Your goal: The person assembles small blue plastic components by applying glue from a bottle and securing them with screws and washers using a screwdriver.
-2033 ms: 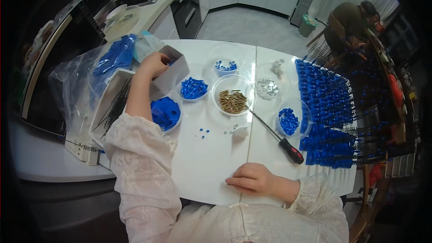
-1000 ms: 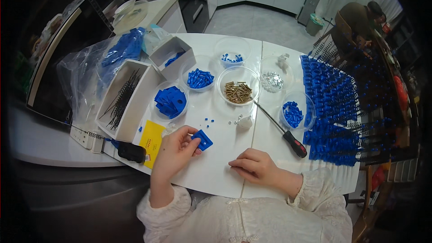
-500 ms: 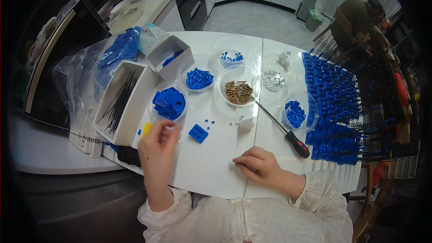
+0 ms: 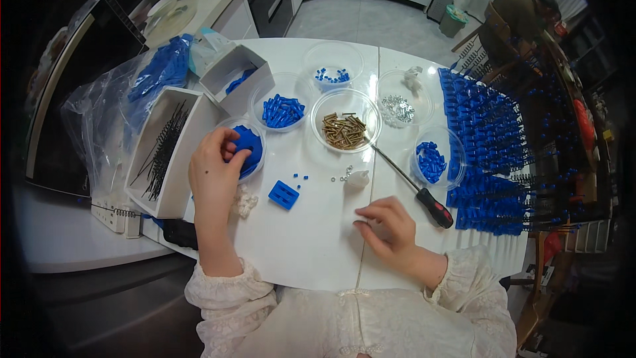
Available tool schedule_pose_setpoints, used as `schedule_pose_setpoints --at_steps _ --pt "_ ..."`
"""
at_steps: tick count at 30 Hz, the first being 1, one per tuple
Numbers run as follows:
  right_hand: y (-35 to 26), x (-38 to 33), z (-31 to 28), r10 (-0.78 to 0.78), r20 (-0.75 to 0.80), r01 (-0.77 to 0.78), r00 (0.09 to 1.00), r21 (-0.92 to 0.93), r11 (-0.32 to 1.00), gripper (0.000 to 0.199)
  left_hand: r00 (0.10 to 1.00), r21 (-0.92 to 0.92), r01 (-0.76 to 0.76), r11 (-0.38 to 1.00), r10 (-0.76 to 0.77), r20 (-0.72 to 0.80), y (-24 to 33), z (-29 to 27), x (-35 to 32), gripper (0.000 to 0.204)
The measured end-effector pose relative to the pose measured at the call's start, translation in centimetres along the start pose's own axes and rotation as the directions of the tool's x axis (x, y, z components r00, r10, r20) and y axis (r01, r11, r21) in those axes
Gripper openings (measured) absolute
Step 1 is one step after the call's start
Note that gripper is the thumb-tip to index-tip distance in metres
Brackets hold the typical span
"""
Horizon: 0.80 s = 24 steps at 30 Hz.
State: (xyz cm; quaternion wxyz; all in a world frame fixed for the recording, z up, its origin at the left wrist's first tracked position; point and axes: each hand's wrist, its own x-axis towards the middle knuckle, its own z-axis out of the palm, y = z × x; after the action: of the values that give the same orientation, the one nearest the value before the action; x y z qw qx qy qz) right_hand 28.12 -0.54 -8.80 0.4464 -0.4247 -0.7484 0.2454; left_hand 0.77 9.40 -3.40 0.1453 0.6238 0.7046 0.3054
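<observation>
My left hand (image 4: 215, 162) is at a round clear tub (image 4: 262, 159) of flat blue plastic plates (image 4: 248, 142). Its thumb and curled fingers stand apart against the plates, and the palm covers the tub's near left side. Over the table's near middle, my right hand (image 4: 394, 229) has thumb and forefinger tips almost together; a tiny light bit seems to lie between them, too small to name. A slotted blue block (image 4: 283, 195) lies between my hands, with several tiny blue pieces (image 4: 298, 181) beside it. Past my right fingertips stands a small whitish bottle (image 4: 358, 179) near loose nuts (image 4: 343, 176).
Tubs hold brass-coloured screws (image 4: 344, 131), blue sleeves (image 4: 282, 112), silver nuts (image 4: 397, 110) and blue parts (image 4: 431, 162). A screwdriver (image 4: 434, 208) leans on the screw tub. Left is a white box (image 4: 192, 159) of black rods; right, rows of blue assemblies (image 4: 480, 152). A person (image 4: 513, 23) sits beyond.
My left hand has moved forward from the open table to the plate tub. My right hand has lifted slightly and its fingers have rounded. The view has shifted a little.
</observation>
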Motion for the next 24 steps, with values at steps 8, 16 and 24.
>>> schedule_pose_setpoints --at_steps 8,16,24 --pt "0.3 2.6 -0.5 0.179 -0.202 -0.204 0.963 -0.113 0.972 0.051 0.917 -0.282 -0.349 0.894 0.264 -0.299 0.7 -0.6 -5.6 0.022" --pt "1.9 3.1 0.6 0.246 -0.068 -0.254 0.967 -0.163 0.953 0.035 0.924 -0.413 -0.338 0.846 0.382 0.026 -1.2 4.5 -13.7 0.027" --pt "3.1 2.1 0.6 0.119 -0.163 -0.130 0.979 -0.056 0.990 0.029 0.920 -0.337 -0.348 0.875 0.388 0.059 -1.3 4.2 -14.1 0.028"
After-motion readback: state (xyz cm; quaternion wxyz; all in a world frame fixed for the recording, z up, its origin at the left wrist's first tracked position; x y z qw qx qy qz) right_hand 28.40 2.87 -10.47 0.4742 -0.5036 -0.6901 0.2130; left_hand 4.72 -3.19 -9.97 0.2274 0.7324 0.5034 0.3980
